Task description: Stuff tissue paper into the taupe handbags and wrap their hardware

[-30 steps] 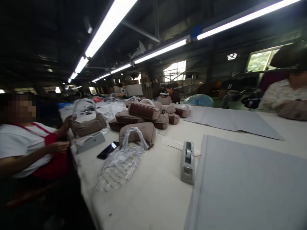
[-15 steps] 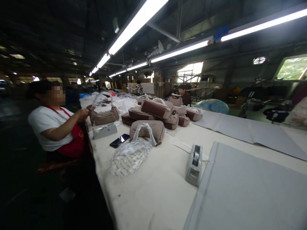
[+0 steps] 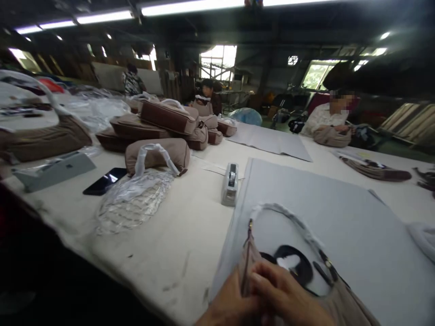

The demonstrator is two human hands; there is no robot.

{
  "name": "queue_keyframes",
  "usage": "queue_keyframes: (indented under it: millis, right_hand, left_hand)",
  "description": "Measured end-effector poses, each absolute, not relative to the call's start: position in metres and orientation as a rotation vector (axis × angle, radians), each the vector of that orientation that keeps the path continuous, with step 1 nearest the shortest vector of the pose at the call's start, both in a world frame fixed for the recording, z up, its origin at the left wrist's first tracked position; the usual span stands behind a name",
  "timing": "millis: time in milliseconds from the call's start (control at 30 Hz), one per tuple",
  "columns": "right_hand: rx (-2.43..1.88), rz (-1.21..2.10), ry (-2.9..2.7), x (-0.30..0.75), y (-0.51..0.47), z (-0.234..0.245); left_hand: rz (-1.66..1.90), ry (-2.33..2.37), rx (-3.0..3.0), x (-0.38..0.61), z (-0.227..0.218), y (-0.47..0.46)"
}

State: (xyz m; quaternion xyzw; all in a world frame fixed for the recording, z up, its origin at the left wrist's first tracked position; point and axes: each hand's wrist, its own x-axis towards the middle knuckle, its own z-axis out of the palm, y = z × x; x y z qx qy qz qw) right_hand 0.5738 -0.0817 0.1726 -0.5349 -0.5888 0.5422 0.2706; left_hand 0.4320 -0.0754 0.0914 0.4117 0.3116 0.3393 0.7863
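A taupe handbag (image 3: 343, 301) lies on a big grey paper sheet (image 3: 306, 194) at the bottom of the view. Its handle (image 3: 288, 216) is wrapped in white and arcs away from me. My left hand (image 3: 227, 310) is closed against the near end of the bag, by the zipper edge. My right hand (image 3: 288, 299) rests on top of the bag, its fingers curled and pinching that same edge. A black looped item (image 3: 295, 270) lies inside the handle's arc; I cannot make out what it is.
A grey tape dispenser (image 3: 230, 184) stands just past the sheet. To the left lie a clear plastic bag (image 3: 132, 206), a dark phone (image 3: 105, 181) and a pile of taupe handbags (image 3: 163, 120). A seated person (image 3: 328, 120) holds a bag at the far right.
The view has swung right and down. My two hands and the handbag have come into sight at the bottom. The person in the red apron has left the view.
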Motion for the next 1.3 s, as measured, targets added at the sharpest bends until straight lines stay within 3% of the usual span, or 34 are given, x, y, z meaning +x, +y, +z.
queue_keyframes:
  millis: [67,200,267,367,467,533,600,733,833,933,1067,1300]
  right_hand:
    - [-1.422,1.387,-1.634,0.571,-0.066,0.176]
    - [-1.651,0.797,-1.853,0.596,-0.047,0.166]
    - [-1.712,0.704,-2.007,0.611,-0.05,0.15]
    - [-1.635,0.787,-2.227,0.614,-0.057,0.124]
    - [-1.528,0.599,-2.338,0.592,-0.046,0.109]
    - [-1.434,0.399,-2.431,0.575,-0.028,0.106]
    - [-1.351,0.302,-2.585,0.563,-0.011,0.107]
    - [-1.363,0.27,-2.796,0.557,0.005,0.103]
    - [-1.456,0.225,-2.779,0.563,0.003,0.097]
    - [-1.57,0.239,-2.761,0.567,0.001,0.098]
    - [-1.676,0.315,-2.797,0.56,0.004,0.111]
    - [-1.362,0.532,-2.897,0.485,0.033,0.106]
  left_hand:
    - [0.808,0.747,0.766,0.409,0.097,-0.076]
    - [0.825,0.892,0.558,0.336,0.087,-0.069]
    - [0.855,0.998,0.624,0.294,0.08,-0.056]
    - [0.866,1.276,1.106,0.239,0.077,-0.027]
    - [0.935,1.577,1.496,0.216,0.089,-0.002]
    - [0.948,1.564,1.667,0.226,0.102,0.002]
    - [0.746,1.365,2.043,0.255,0.112,-0.003]
    - [0.053,1.039,2.548,0.32,0.112,-0.018]
    - [-0.085,0.994,2.592,0.339,0.103,-0.021]
    - [0.001,0.964,2.633,0.331,0.1,-0.026]
    - [0.389,0.818,2.72,0.298,0.108,-0.045]
    - [0.599,0.852,2.529,0.243,0.144,-0.047]
